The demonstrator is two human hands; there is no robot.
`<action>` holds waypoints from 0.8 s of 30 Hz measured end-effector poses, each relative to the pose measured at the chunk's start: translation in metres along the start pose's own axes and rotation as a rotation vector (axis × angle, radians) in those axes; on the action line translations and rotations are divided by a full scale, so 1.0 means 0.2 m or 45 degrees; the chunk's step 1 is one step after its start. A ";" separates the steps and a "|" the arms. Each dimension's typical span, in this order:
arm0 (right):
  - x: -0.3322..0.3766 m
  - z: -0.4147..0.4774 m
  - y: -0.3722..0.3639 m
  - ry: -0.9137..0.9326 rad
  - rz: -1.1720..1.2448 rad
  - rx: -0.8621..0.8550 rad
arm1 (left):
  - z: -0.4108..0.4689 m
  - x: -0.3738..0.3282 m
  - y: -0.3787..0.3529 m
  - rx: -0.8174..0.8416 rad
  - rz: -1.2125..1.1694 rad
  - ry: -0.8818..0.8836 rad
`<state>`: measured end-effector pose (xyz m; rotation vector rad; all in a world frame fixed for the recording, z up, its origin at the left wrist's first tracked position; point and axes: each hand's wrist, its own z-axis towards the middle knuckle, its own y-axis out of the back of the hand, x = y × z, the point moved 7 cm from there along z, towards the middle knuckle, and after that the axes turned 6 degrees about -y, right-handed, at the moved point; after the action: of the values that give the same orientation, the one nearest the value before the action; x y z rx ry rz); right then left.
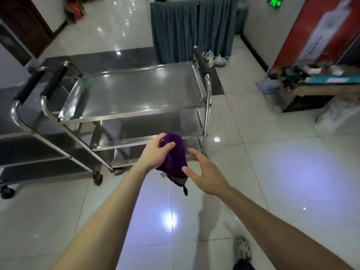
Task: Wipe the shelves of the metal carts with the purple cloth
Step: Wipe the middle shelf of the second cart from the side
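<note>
No legible text anywhere. Only blurred, unreadable marks on the red banner (299, 40) at right. Equally unreadable: the green lit sign (275, 0) beside it.

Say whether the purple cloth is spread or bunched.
Bunched: the left hand grips the purple cloth in a crumpled wad, one corner dangling below.

Restaurant-like service hall: steel service carts (136, 90), skirted table (175, 26), glossy tiled floor (272, 152).
</note>
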<state>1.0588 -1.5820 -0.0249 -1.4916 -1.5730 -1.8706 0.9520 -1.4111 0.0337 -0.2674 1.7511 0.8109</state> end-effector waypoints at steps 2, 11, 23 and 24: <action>-0.22 0.02 0.23 -0.125 0.005 -0.057 | 0.09 -0.11 -0.19 0.056 0.150 -0.050; -0.73 0.30 1.32 -0.066 -0.250 -0.132 | 0.56 -0.50 -0.99 0.145 0.057 0.002; -1.20 1.06 1.94 -0.204 -0.294 0.003 | 1.62 -0.56 -1.53 0.181 0.026 0.030; -1.24 1.14 2.01 -0.205 -0.323 -0.013 | 1.74 -0.56 -1.58 0.189 0.018 0.041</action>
<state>1.5815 -1.6322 -0.0305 -1.5426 -1.9085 -1.9325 1.4295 -1.4452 -0.0320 -0.1692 1.8351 0.6860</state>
